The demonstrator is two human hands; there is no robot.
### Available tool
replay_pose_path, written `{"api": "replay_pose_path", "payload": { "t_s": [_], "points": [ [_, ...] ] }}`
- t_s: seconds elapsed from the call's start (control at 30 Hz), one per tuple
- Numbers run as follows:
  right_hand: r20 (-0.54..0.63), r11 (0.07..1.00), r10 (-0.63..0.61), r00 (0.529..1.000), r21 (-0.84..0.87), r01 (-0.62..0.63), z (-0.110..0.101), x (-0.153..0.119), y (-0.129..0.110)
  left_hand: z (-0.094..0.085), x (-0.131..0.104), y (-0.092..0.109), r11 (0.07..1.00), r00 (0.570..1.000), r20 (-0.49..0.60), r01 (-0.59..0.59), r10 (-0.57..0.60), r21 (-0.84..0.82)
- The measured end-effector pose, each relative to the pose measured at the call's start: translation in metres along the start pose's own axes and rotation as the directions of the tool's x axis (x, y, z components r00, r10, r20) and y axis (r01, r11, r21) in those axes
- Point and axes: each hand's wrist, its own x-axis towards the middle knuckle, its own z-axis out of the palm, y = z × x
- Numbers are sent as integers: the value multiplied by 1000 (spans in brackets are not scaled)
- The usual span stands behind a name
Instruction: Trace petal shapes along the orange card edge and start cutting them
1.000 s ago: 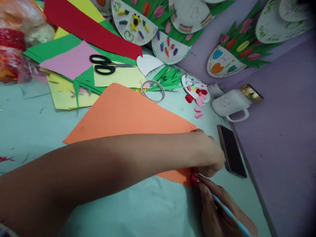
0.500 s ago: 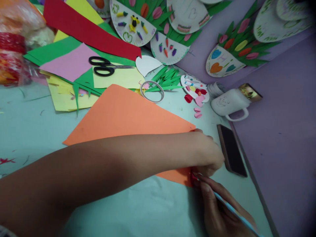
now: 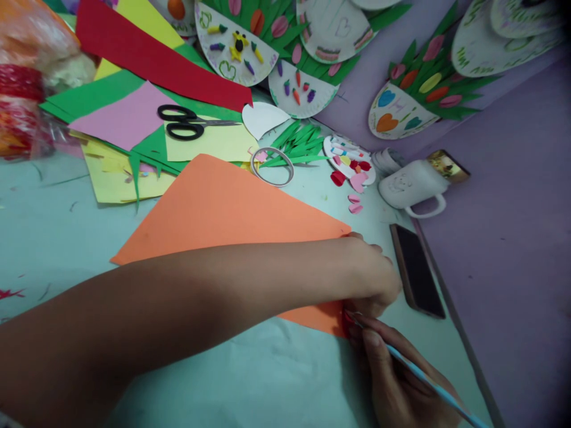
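A large orange paper sheet (image 3: 218, 208) lies on the table, with my left forearm stretched across it. My left hand (image 3: 372, 276) is at its right corner, fingers curled down and closed; what they press or hold is hidden beneath the hand. Just below it a small red piece (image 3: 346, 321) rests at the sheet's edge, partly covered. My right hand (image 3: 397, 374), at the lower right, is closed around a light blue pen (image 3: 417, 373). The pen's tip meets the red piece, close to my left hand.
Black-handled scissors (image 3: 185, 122) lie on coloured sheets. A tape roll (image 3: 272, 166) touches the orange sheet's upper edge. Green paper strips (image 3: 297, 142), a plate of cut pieces (image 3: 348, 157), a white mug (image 3: 413, 185) and a phone (image 3: 417, 270) line the purple wall (image 3: 513, 196).
The whole view has shifted slightly left. Both hands stay at the sheet's corner with nearly the same hold, and the pen is at almost the same spot.
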Motion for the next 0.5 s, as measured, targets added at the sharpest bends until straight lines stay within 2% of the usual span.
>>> {"api": "replay_pose_path", "payload": {
  "t_s": [0.5],
  "points": [
    [30,999,6,1000,46,-7,-2,-1,2,-1,-2,-1,1000,1000,22,-6,5,17]
  ]
}}
